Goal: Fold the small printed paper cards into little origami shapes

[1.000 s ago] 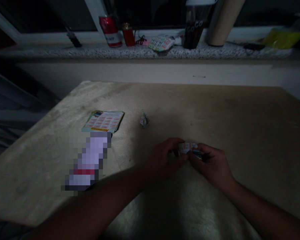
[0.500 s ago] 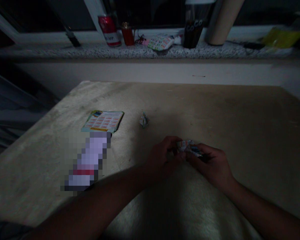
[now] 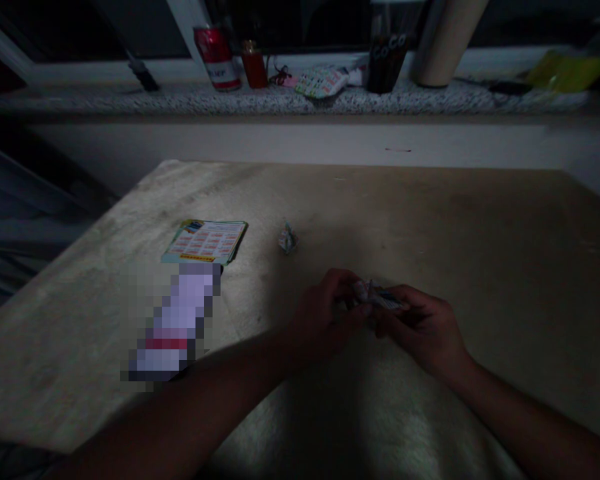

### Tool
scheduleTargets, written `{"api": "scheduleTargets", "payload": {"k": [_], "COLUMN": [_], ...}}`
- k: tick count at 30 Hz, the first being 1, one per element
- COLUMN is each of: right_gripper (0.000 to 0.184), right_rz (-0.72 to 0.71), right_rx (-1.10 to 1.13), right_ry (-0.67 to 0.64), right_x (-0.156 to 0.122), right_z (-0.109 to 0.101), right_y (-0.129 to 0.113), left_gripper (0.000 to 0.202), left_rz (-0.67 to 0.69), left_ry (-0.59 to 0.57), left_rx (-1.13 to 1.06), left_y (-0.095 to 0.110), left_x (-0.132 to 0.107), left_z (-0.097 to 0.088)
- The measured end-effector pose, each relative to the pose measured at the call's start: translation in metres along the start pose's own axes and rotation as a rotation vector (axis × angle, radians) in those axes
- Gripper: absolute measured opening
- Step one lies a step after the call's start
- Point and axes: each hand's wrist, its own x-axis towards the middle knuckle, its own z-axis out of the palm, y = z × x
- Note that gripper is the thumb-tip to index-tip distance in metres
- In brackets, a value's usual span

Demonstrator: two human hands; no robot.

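Note:
Both of my hands meet just above the middle of a dim beige table [image 3: 430, 220]. My left hand [image 3: 325, 317] and my right hand [image 3: 423, 327] are both closed in a pinch on one small folded piece of printed paper [image 3: 377, 295], held between them. A tiny folded paper piece [image 3: 288, 238] lies on the table beyond my left hand. Farther left is a small stack of printed paper sheets [image 3: 206, 241], with a blurred oblong object [image 3: 177, 323] right below it.
A stone ledge [image 3: 280, 101] runs along the back. On it stand a red can [image 3: 216, 49], a small red jar [image 3: 255, 65], a printed paper wad [image 3: 323, 81], a dark cup [image 3: 387, 53] and a cardboard tube [image 3: 443, 43]. Dark bedding lies left of the table.
My fingers have worked the paper piece between them; it has turned flatter and edge-on. The hands stay in nearly the same place. The view has tilted slightly.

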Motion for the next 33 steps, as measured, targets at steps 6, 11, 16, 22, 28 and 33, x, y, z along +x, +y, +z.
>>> {"api": "scheduleTargets", "payload": {"k": [6, 11, 16, 22, 28, 33], "right_gripper": [0.011, 0.014, 0.007, 0.004, 0.003, 0.006], "right_rz": [-0.007, -0.023, -0.061, -0.070, -0.118, -0.138], "right_rx": [0.070, 0.017, -0.025, -0.066, -0.098, -0.055], "right_ry": [0.014, 0.075, 0.143, 0.162, 0.162, 0.145], "right_x": [0.001, 0.003, 0.005, 0.002, 0.001, 0.002], "right_z": [0.002, 0.001, -0.004, -0.009, -0.011, -0.011], "right_y": [-0.005, -0.009, -0.010, -0.007, -0.007, -0.007], "left_gripper": [0.027, 0.031, 0.037, 0.032, 0.025, 0.024], "left_rz": [0.047, 0.035, 0.020, 0.109, 0.163, 0.210], "left_ry": [0.013, 0.002, 0.038, 0.039, 0.009, 0.009], "left_rx": [0.031, 0.056, 0.089, 0.146, 0.160, 0.174], "left_y": [-0.002, 0.000, 0.002, 0.002, 0.004, 0.001], "left_x": [0.000, 0.001, 0.000, 0.000, 0.002, 0.004], "left_z": [0.000, 0.000, -0.002, -0.007, -0.009, -0.009]}}
